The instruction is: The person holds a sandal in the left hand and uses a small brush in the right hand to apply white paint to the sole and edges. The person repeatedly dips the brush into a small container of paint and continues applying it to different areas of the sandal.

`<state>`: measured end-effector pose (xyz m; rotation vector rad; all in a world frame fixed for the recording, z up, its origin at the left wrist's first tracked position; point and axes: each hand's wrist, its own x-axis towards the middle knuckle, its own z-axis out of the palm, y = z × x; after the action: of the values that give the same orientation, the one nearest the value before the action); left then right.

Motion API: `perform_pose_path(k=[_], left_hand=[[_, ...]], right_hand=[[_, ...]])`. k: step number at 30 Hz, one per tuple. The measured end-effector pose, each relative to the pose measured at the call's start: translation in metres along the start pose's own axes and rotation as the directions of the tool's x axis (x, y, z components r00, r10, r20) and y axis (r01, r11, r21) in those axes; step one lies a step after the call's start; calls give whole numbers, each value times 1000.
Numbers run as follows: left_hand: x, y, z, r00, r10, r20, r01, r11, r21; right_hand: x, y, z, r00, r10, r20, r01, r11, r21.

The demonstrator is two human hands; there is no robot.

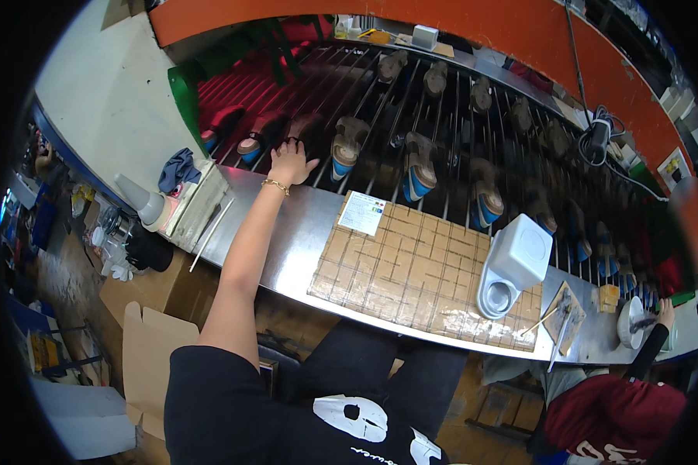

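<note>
My left hand [289,163], with a gold bracelet [275,186] at the wrist, reaches over the far edge of the metal ledge [279,248]. Its fingers are stretched out and the thumb stands apart. Just beyond the fingertips lies a dark, blurred shoe [305,126] on the rod conveyor; whether they touch, I cannot tell. A shoe with a blue and tan toe [250,147] lies left of the hand, and a grey-brown one with a blue toe [346,151] lies to its right. My right hand is not in view.
A taped cardboard sheet [395,271] covers part of the ledge, with a white plastic dispenser [520,252] on it. Further right are a brush [560,329], a white bowl [632,322] and a co-worker in a maroon top [620,418]. An orange beam [442,19] spans the conveyor.
</note>
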<state>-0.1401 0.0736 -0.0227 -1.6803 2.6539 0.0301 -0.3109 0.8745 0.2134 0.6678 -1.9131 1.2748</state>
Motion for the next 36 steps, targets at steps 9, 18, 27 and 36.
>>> perform_pose_path(k=[9,18,27,36], left_hand=[[-15,15,-43,997,-61,-48,62,998,29],[46,84,-5,992,71,-103,-55,987,152],[-86,93,-112,986,122,-110,-38,-481,-876],[-243,129,-122,881,352,-316,-94,-524,-846]], right_hand=[[-4,-2,99,944,175,280,-232,955,186],[-39,39,206,761,256,597,-437,882,178],[-39,63,250,790,218,572,-231,972,-50],[-51,80,305,789,-138,599,215,975,-58]])
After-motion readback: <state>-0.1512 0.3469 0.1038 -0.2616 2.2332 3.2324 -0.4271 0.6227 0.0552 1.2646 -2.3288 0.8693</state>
